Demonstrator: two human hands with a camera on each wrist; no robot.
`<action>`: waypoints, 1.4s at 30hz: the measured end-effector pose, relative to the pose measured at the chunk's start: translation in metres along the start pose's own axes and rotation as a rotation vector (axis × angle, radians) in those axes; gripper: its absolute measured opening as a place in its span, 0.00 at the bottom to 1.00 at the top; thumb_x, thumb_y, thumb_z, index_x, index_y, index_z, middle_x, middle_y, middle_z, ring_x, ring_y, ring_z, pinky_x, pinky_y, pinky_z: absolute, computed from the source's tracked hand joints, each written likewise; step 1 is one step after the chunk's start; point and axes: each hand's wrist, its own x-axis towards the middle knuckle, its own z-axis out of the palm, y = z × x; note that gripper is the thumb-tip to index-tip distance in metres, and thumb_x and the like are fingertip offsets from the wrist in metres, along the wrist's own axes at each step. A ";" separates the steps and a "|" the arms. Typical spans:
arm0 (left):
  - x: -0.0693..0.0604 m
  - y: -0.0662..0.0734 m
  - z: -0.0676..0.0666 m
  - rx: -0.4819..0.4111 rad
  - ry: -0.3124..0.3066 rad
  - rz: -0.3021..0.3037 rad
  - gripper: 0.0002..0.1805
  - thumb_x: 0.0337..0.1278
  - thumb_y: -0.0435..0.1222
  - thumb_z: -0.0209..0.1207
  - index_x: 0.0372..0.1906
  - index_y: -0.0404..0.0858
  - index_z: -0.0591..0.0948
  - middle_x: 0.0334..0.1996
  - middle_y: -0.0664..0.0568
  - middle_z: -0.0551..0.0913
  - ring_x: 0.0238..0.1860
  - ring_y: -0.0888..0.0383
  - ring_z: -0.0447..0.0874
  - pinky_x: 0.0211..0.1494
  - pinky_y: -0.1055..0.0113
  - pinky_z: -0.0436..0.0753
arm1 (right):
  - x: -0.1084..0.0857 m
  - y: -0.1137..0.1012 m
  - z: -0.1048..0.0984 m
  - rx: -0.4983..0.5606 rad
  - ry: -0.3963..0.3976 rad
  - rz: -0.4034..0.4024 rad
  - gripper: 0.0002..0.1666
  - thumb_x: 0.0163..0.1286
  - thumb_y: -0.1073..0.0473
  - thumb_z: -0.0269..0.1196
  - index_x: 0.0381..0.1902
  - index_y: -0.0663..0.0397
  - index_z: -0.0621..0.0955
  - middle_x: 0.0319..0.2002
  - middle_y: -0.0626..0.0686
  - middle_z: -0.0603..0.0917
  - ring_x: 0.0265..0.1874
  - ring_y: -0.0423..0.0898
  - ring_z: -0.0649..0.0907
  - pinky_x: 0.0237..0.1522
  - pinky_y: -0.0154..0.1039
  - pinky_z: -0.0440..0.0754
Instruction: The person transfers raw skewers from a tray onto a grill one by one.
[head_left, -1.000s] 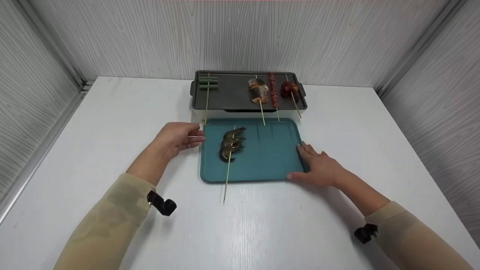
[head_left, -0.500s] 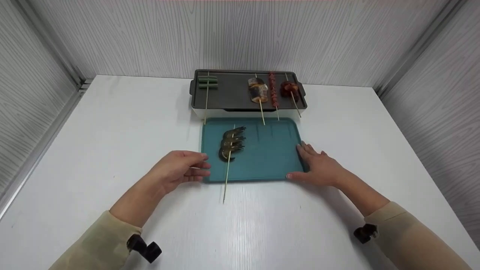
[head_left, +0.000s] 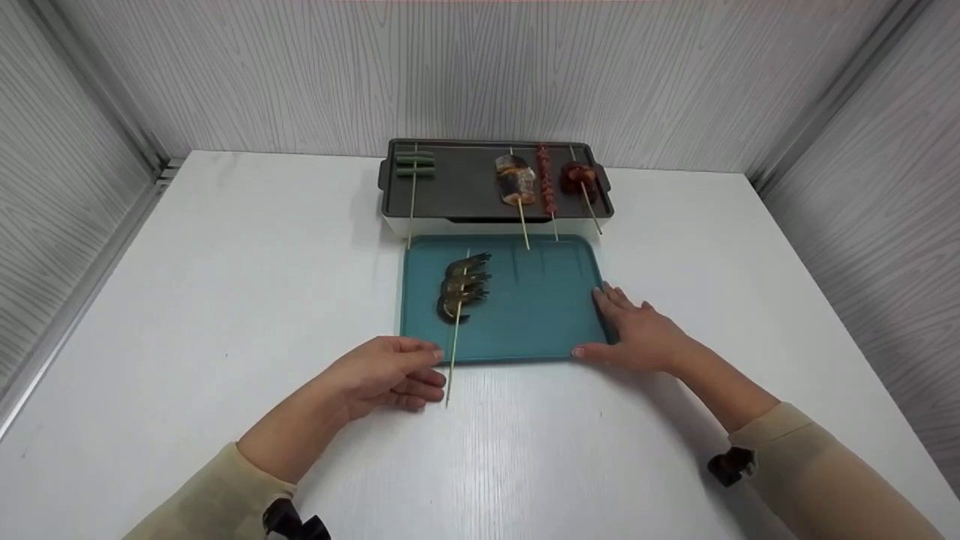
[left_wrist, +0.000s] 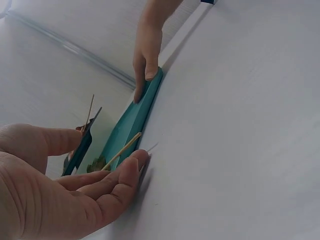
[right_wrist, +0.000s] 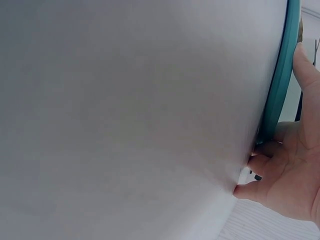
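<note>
On the blue-green tray (head_left: 532, 322) lies a shrimp skewer (head_left: 463, 289), its bare stick (left_wrist: 122, 151) sticking out over the front rim. My left hand (head_left: 394, 373) is beside that stick at the tray's front left corner. In the left wrist view its thumb stands well apart from the fingers, with no grip on the stick. My right hand (head_left: 637, 334) holds the tray's front right corner. Its thumb lies on the front rim and its fingers are at the right side, as the right wrist view shows around the rim (right_wrist: 280, 75).
A dark grill plate (head_left: 465, 195) stands behind the tray. It bears a green vegetable skewer (head_left: 415, 171) on the left. Toward the right lie a browned fish-like skewer (head_left: 516, 184), a thin red skewer (head_left: 547, 180) and a dark red skewer (head_left: 580, 180). Pale walls enclose the white table (head_left: 262, 247).
My left hand has come down along the tray's left side, toward me and then rightward, to the shrimp skewer's stick. The right hand and the tray have stayed in place.
</note>
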 end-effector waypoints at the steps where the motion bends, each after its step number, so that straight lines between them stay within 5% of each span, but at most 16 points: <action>1: 0.001 0.000 0.001 -0.004 -0.001 -0.004 0.32 0.78 0.41 0.61 0.76 0.27 0.69 0.52 0.36 0.86 0.47 0.50 0.92 0.47 0.62 0.89 | 0.000 0.000 0.000 0.001 -0.002 0.002 0.72 0.67 0.18 0.60 0.86 0.62 0.51 0.85 0.65 0.48 0.83 0.64 0.54 0.79 0.69 0.51; 20: 0.004 -0.005 0.011 -0.090 -0.055 -0.013 0.35 0.76 0.37 0.63 0.79 0.29 0.66 0.48 0.37 0.89 0.42 0.51 0.93 0.43 0.64 0.89 | 0.001 -0.001 -0.001 -0.003 -0.008 0.004 0.71 0.68 0.19 0.60 0.86 0.62 0.51 0.85 0.64 0.47 0.84 0.63 0.51 0.79 0.69 0.50; 29: 0.002 -0.003 0.013 -0.115 -0.039 0.025 0.34 0.70 0.26 0.64 0.77 0.27 0.68 0.49 0.36 0.89 0.42 0.52 0.93 0.48 0.63 0.89 | 0.001 0.001 0.000 0.008 -0.007 0.008 0.72 0.67 0.17 0.59 0.86 0.62 0.50 0.85 0.64 0.47 0.84 0.62 0.51 0.79 0.68 0.49; 42: 0.003 -0.004 0.013 -0.099 0.001 0.045 0.29 0.67 0.25 0.65 0.71 0.21 0.73 0.49 0.38 0.89 0.41 0.55 0.93 0.46 0.67 0.88 | 0.000 0.000 0.000 0.010 -0.016 0.016 0.71 0.67 0.18 0.60 0.86 0.61 0.50 0.86 0.63 0.47 0.84 0.63 0.51 0.78 0.69 0.51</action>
